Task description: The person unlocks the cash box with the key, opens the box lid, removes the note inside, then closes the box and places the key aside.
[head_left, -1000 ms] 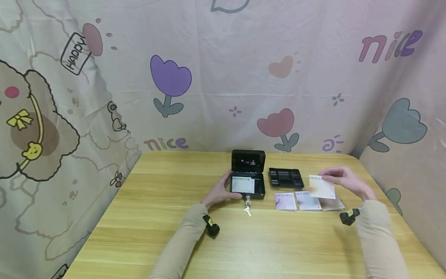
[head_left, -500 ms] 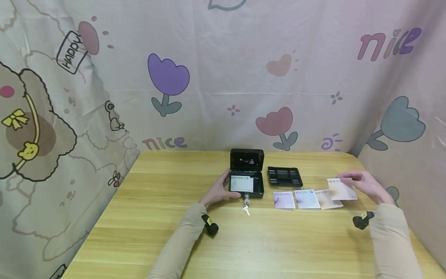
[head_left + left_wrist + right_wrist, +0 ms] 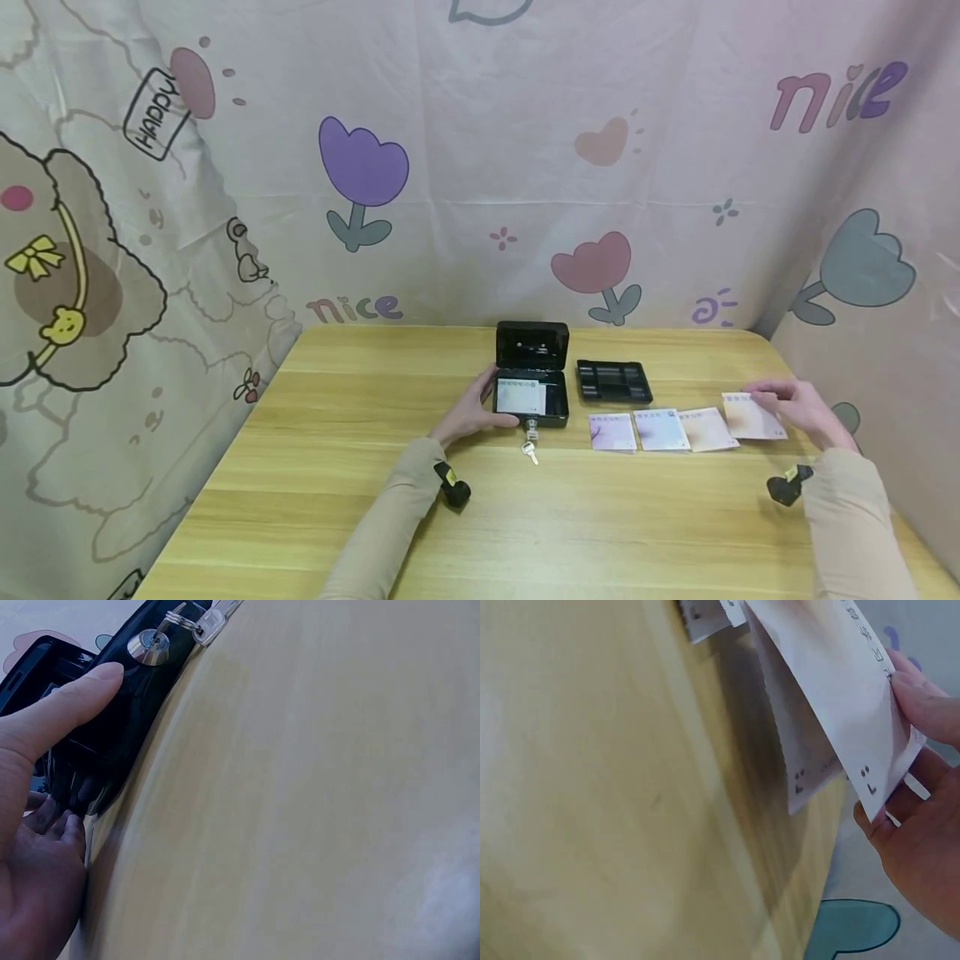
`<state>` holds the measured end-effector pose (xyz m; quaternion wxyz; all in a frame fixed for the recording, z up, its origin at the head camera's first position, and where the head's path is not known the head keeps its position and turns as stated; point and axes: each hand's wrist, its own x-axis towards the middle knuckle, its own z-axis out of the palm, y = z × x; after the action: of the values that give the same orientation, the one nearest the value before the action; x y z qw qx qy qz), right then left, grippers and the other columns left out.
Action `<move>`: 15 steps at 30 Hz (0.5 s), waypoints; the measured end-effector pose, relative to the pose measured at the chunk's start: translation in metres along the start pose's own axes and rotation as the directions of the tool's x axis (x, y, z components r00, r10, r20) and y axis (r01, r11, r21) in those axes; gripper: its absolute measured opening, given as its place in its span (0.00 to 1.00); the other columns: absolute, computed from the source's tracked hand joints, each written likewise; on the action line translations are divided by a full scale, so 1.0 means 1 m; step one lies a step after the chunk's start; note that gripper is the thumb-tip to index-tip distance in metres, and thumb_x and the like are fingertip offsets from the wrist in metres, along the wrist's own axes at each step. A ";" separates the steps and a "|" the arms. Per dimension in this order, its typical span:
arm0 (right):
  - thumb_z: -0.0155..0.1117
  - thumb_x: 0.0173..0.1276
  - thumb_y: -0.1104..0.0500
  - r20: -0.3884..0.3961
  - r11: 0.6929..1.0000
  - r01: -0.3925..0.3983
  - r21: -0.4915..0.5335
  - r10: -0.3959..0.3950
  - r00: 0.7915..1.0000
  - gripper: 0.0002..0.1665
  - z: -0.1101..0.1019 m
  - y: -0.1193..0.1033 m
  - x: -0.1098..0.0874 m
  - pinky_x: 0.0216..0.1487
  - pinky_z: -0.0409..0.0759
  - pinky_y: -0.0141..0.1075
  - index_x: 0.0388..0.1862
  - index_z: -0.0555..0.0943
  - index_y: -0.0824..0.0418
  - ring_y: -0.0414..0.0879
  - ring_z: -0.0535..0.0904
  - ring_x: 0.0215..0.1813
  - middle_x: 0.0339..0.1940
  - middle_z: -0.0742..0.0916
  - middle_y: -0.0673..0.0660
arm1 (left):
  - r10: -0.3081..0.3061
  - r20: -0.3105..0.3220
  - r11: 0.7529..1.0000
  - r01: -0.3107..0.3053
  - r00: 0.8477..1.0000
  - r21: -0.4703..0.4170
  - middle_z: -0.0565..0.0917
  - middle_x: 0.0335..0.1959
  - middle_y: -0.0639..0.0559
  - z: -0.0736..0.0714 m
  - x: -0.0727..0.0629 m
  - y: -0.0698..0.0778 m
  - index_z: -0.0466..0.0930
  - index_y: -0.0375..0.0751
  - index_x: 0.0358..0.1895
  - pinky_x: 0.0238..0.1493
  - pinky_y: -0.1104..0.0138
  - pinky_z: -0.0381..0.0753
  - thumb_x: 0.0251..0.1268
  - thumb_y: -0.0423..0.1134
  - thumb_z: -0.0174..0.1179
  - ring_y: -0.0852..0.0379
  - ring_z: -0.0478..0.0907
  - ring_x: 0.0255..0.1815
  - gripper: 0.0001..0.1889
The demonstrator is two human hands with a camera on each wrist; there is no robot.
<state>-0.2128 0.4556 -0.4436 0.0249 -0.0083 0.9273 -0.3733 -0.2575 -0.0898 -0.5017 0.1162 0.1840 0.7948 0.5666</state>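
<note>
A black cash box (image 3: 555, 422) stands with its lid (image 3: 532, 346) raised and pale banknotes (image 3: 519, 397) inside. My left hand (image 3: 471, 415) grips its left side, thumb across the front and fingers round the side. Keys (image 3: 530, 452) hang from the lock (image 3: 148, 647) in the box's front. At the right, my right hand (image 3: 806, 410) pinches a folded pale banknote (image 3: 832, 682) by its upper right corner. In the right wrist view its two halves spread apart, the lower one close to the table. My fingertips behind the note are partly hidden.
Left of the held note lie a purple folded banknote (image 3: 612, 432), a blue one (image 3: 662, 429) and a beige one (image 3: 708, 429) in a row. Behind them sits a black compartment tray (image 3: 615, 385). A printed curtain (image 3: 465, 150) hangs behind the wooden table (image 3: 540, 533).
My right hand has carried the folded banknote rightward and lowered it beside the beige one, which now shows uncovered. The left hand keeps its place on the cash box.
</note>
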 end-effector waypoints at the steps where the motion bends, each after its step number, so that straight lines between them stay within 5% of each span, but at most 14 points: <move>1: 0.58 0.77 0.54 -0.008 1.000 0.002 0.001 -0.002 1.000 0.23 0.001 0.002 0.000 0.39 0.69 0.23 0.55 0.81 0.75 0.17 0.68 0.41 0.39 0.76 0.22 | 0.000 0.002 1.000 0.000 1.000 0.000 0.45 0.84 0.40 0.000 0.000 0.000 0.40 0.37 0.82 0.85 0.53 0.50 0.52 0.38 0.77 0.41 0.47 0.84 0.61; 5: 0.57 0.77 0.56 -0.048 1.000 0.015 0.010 -0.014 0.999 0.21 0.003 0.006 -0.002 0.37 0.69 0.21 0.52 0.82 0.75 0.18 0.68 0.40 0.36 0.73 0.18 | 0.005 0.004 1.000 -0.005 1.000 0.005 0.45 0.84 0.40 0.000 0.000 0.000 0.40 0.37 0.82 0.85 0.53 0.50 0.51 0.38 0.78 0.41 0.47 0.84 0.61; 11: 0.56 0.77 0.58 -0.042 1.000 0.009 -0.030 -0.010 0.999 0.21 0.006 0.008 0.000 0.37 0.69 0.21 0.53 0.81 0.77 0.19 0.68 0.39 0.37 0.76 0.24 | -0.003 0.000 1.000 0.003 1.000 0.009 0.45 0.84 0.40 0.000 -0.001 0.001 0.40 0.38 0.82 0.84 0.53 0.51 0.52 0.39 0.77 0.41 0.47 0.84 0.61; 15: 0.55 0.78 0.60 -0.028 0.998 0.003 -0.066 -0.005 1.000 0.21 0.008 0.007 0.001 0.37 0.69 0.23 0.54 0.79 0.78 0.18 0.67 0.39 0.44 0.89 0.52 | -0.005 0.001 1.000 0.005 1.000 0.008 0.44 0.84 0.40 0.000 -0.001 0.001 0.39 0.38 0.82 0.84 0.52 0.51 0.52 0.39 0.77 0.40 0.47 0.84 0.61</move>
<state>-0.2132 0.4549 -0.4543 0.0109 -0.0056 0.9394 -0.3426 -0.2565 -0.0900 -0.5009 0.1174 0.1828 0.7974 0.5630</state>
